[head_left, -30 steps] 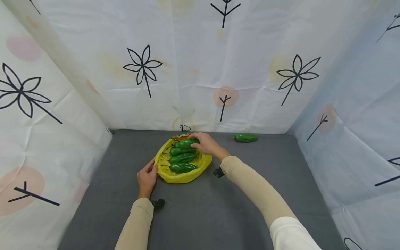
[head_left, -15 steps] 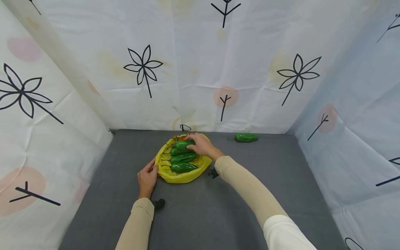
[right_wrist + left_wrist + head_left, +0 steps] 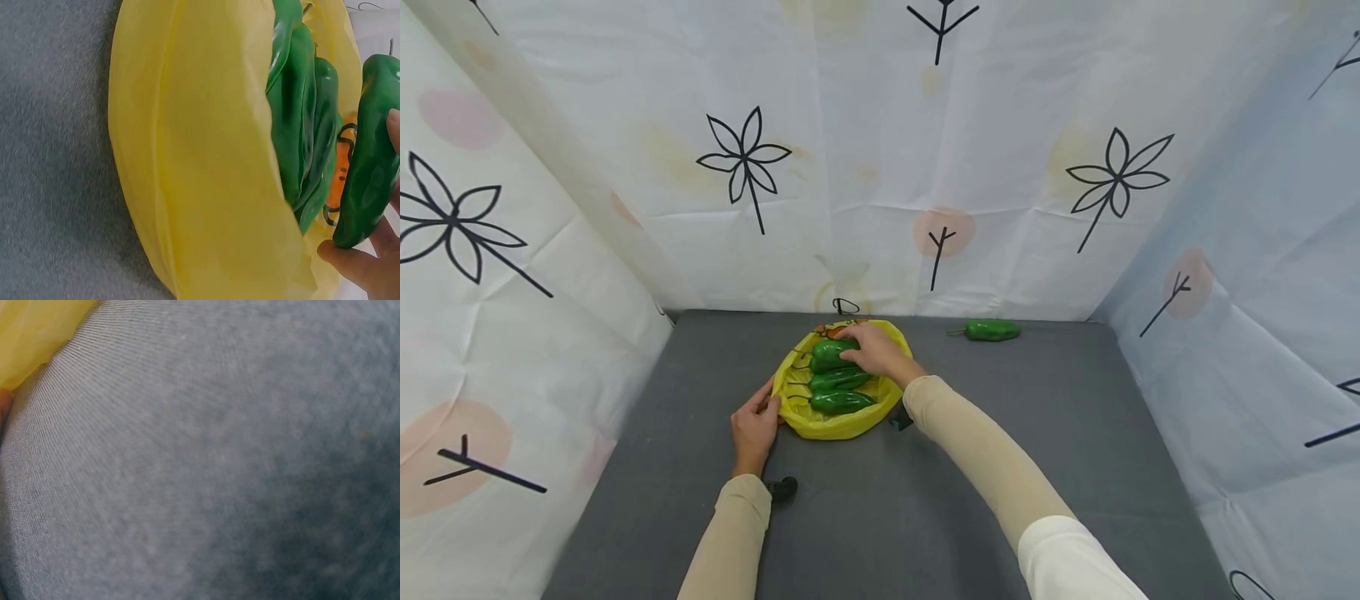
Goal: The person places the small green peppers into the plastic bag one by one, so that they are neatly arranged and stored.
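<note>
A yellow plastic bag (image 3: 835,429) lies opened out like a shallow bowl, with several green peppers (image 3: 840,403) side by side in it, stems to the left. My left hand (image 3: 754,429) pinches the bag's left rim; the left wrist view catches only a fingertip (image 3: 5,403) beside the yellow plastic. Over the far part of the bag, my right hand (image 3: 878,350) holds one green pepper (image 3: 373,150) between thumb and fingers. That pepper is above the others; whether it touches them cannot be told.
Another green pepper (image 3: 992,331) lies at the back of the grey tabletop (image 3: 1000,400), right of the bag. White patterned cloth (image 3: 1000,167) rises behind the table and at both sides. Dark wrist-camera parts (image 3: 784,489) stick out from the wrists.
My right hand has moved left and slightly toward me with the pepper, further over the bag. The left hand stays at the rim.
</note>
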{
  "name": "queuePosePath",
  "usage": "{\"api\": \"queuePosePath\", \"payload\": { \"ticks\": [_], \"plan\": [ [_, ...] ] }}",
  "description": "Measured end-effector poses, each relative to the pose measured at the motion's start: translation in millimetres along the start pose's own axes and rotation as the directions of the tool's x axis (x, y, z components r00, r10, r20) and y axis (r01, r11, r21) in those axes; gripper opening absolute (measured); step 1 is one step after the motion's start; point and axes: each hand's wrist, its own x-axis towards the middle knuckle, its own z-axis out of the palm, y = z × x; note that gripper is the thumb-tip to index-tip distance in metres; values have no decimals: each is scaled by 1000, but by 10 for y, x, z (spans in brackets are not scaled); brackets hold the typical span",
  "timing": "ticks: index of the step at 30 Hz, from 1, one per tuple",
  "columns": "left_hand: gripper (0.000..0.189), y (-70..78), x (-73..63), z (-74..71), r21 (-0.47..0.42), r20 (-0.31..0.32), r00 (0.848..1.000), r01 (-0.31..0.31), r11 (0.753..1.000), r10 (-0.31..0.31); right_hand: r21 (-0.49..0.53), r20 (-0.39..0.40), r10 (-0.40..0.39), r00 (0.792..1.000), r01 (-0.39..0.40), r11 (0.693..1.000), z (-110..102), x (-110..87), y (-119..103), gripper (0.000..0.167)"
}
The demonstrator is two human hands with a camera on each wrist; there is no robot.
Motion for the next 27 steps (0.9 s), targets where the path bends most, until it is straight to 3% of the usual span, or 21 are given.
{"api": "queuePosePath", "payload": {
  "ticks": [8, 18, 27],
  "plan": [
    [36, 0, 1, -6, -9, 8, 1000, 1, 1000, -1, 40, 12, 17, 1000, -17, 999, 43, -15, -56, 41],
    [37, 2, 5, -6, -4, 8, 1000, 5, 1000, -5, 14, 11, 34, 999, -35, 999, 90, 18, -61, 41],
    [36, -25, 10, -11, -21, 8, 1000, 6, 1000, -6, 35, -8, 8, 1000, -7, 999, 110, 29, -34, 45]
  ]
}}
